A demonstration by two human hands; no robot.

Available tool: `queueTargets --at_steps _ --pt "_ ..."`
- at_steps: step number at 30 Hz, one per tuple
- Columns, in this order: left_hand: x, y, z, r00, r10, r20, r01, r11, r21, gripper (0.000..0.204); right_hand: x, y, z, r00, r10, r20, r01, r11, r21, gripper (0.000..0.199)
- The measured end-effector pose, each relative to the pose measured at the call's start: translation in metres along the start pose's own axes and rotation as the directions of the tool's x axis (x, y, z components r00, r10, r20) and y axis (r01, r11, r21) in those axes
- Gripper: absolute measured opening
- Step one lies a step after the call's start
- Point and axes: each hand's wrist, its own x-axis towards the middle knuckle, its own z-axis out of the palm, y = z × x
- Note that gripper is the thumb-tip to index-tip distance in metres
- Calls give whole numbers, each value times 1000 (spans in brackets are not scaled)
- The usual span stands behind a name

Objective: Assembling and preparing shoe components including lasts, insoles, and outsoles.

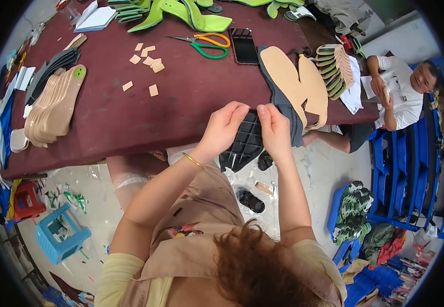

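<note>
Both hands meet over the near edge of the maroon table (130,117). Her left hand (225,125) and right hand (274,130) are each pinched shut on the top edge of a black sole piece (245,143), thumbs and fingertips pressed close together so the two grips nearly touch. The piece hangs down from the fingers toward her lap, its long axis running roughly from the hands down and slightly left, just off the table's edge. Neither hand is nearer than the other; they share the same upper rim, the left a little lower on it. A gold bangle (193,161) sits on the left wrist.

The sole piece is flat, dark and moulded with a raised diamond grid across the face turned toward her.

Just beyond the right hand, touching or almost touching its knuckles, lie tan insoles on a dark grey backing (293,84), long axes running away across the table. Farther out are a black phone (243,46), orange- and green-handled scissors (206,45), small tan offcuts (147,60), and a fanned stack of tan insoles (53,107) to the left. A seated person in white (403,94) works at the far right corner.
</note>
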Motion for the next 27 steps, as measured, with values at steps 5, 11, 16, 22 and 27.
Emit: queueTargets --at_steps 5,11,16,22,27 --pt "0 -3 8 994 15 -113 -13 1000 19 23 -10 17 33 979 -9 -204 42 987 154 31" --pt "27 9 1 935 -129 -330 -6 925 -379 27 -64 23 56 907 396 142 -379 624 684 31" --pt "51 18 1 938 173 -301 -161 985 65 28 -65 14 48 843 504 188 -341 229 912 34" --pt "31 9 22 992 122 -19 -120 989 92 38 -43 18 11 854 516 -64 -288 571 769 29" --pt "18 -27 -13 990 127 57 -138 944 300 48 -13 120 -108 718 413 -560 27 788 616 28"
